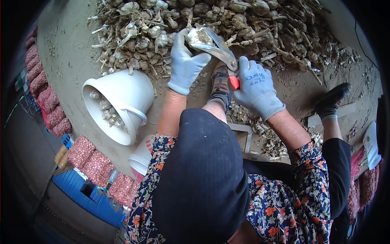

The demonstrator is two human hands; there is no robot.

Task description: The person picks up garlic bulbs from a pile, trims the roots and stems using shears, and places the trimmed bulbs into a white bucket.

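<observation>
Dirt ground (65,49) carries a long pile of untrimmed garlic (260,28) ahead of me, with a tipped white bucket (130,91) of cleaned heads to the left and filled mesh sacks (87,158) beyond it. My left hand (185,61) is clamped on a garlic bulb (198,36), root end up, above the pile. My right hand (256,87) grips the red-handled shears (217,51), blades at the roots. I judge the trim is in hand. The next move calls for a clean squeeze, with the blades clear of my gloved fingers.
</observation>
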